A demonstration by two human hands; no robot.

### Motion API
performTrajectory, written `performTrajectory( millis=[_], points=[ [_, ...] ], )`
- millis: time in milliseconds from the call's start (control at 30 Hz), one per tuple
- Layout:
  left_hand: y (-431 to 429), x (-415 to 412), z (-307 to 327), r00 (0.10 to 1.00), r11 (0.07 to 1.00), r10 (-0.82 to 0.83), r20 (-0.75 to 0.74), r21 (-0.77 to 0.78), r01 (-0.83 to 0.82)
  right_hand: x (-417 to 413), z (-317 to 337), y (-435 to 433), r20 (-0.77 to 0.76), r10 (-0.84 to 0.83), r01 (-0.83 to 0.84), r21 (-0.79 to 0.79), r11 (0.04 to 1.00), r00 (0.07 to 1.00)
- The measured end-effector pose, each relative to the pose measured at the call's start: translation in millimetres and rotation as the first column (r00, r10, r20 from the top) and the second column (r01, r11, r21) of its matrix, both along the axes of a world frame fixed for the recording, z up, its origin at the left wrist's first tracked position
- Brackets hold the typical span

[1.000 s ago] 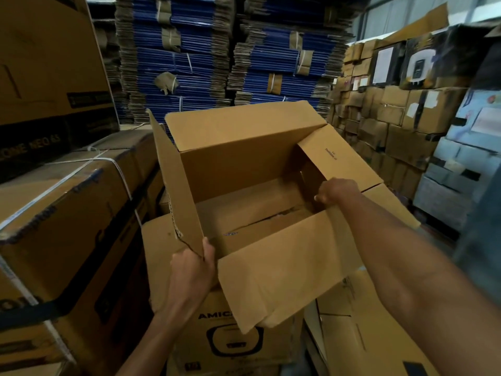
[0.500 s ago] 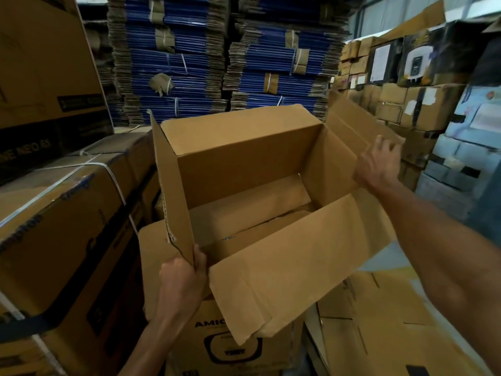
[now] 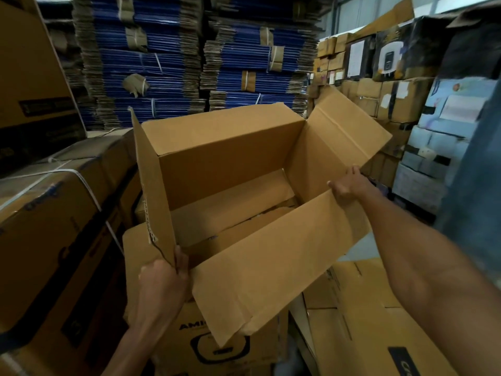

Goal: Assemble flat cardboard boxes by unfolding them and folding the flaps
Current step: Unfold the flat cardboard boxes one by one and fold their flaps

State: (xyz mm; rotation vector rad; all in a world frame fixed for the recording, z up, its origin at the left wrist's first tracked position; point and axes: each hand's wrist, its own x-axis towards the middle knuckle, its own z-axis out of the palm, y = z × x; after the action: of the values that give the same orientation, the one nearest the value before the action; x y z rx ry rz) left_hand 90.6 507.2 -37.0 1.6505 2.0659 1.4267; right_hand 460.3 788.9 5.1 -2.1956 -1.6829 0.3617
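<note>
A large brown cardboard box (image 3: 225, 158) stands open in front of me, its mouth facing up, with folded bottom flaps visible inside. Its left flap stands upright, its right flap (image 3: 344, 131) leans outward, and its near long flap (image 3: 271, 267) hangs toward me. My left hand (image 3: 162, 278) grips the box's near left corner at the base of the upright flap. My right hand (image 3: 348, 184) holds the near right corner, fingers curled over the edge where the near flap meets the right wall.
The box rests on a printed carton (image 3: 217, 346). Strapped cartons (image 3: 54, 213) stand close on my left, flat cardboard (image 3: 366, 321) lies at lower right. Tall stacks of blue flattened boxes (image 3: 189, 63) rise behind, and piled cartons (image 3: 393, 90) fill the right.
The right flap, folded inward a second ago, has swung outward. My right hand left it and came down to the near right corner. My left hand kept its grip.
</note>
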Motion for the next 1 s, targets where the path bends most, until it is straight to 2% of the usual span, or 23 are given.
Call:
performTrajectory(
  millis=[200,367,467,533,633,700,767,867,900,933,967,1000],
  points=[
    [-8.1,3.3,-2.6,0.999,0.999,0.023,0.025,-0.042,-0.022,13.0,2.5,3.6,0.007,-0.061,0.061,0.006,0.998,0.998],
    [-7.7,11.4,-3.1,0.999,0.997,0.038,-0.002,-0.061,-0.038,25.5,-6.4,11.3,-0.044,-0.027,0.026,-0.015,1.000,0.999],
    [-3.3,13.7,4.8,1.000,0.997,0.028,0.001,-0.072,-0.028,16.6,-7.2,-0.2,0.126,-0.040,0.030,0.078,0.996,0.991],
    [-0.4,15.9,11.9,1.000,0.995,0.031,-0.006,-0.097,-0.031,-4.1,-2.4,-22.5,0.121,0.001,-0.026,0.208,0.978,0.993],
    [8.2,14.5,23.2,1.000,0.990,-0.004,-0.002,-0.141,0.003,-58.8,6.5,-79.8,-0.091,0.225,-0.163,0.442,0.882,0.970],
    [18.1,11.5,31.4,1.000,0.987,-0.024,-0.008,-0.161,0.022,-103.1,6.1,-131.9,-0.184,0.413,-0.267,0.523,0.809,0.892],
    [29.3,7.2,38.9,0.996,0.983,-0.053,-0.075,-0.179,0.039,-147.4,0.7,-193.2,-0.213,0.556,-0.334,0.612,0.717,0.803],
    [42.5,0.0,45.4,0.983,0.966,-0.116,-0.141,-0.245,0.079,-205.7,-16.9,-283.2,-0.121,0.743,-0.376,0.802,0.464,0.658],
    [45.0,-3.4,46.7,0.980,0.963,-0.130,-0.153,-0.254,0.088,-223.4,-29.2,-306.8,-0.036,0.780,-0.410,0.836,0.366,0.624],
    [45.6,-7.3,49.3,0.979,0.961,-0.139,-0.149,-0.259,0.097,-239.4,-45.2,-325.3,0.040,0.792,-0.457,0.834,0.310,0.609],
    [44.3,-11.1,51.9,0.980,0.958,-0.148,-0.130,-0.267,0.109,-252.9,-63.2,-338.5,0.041,0.799,-0.496,0.803,0.331,0.600],
    [42.9,-14.9,54.1,0.982,0.956,-0.154,-0.105,-0.268,0.122,-264.2,-80.3,-346.2,-0.066,0.795,-0.500,0.745,0.441,0.603]
  ],
)
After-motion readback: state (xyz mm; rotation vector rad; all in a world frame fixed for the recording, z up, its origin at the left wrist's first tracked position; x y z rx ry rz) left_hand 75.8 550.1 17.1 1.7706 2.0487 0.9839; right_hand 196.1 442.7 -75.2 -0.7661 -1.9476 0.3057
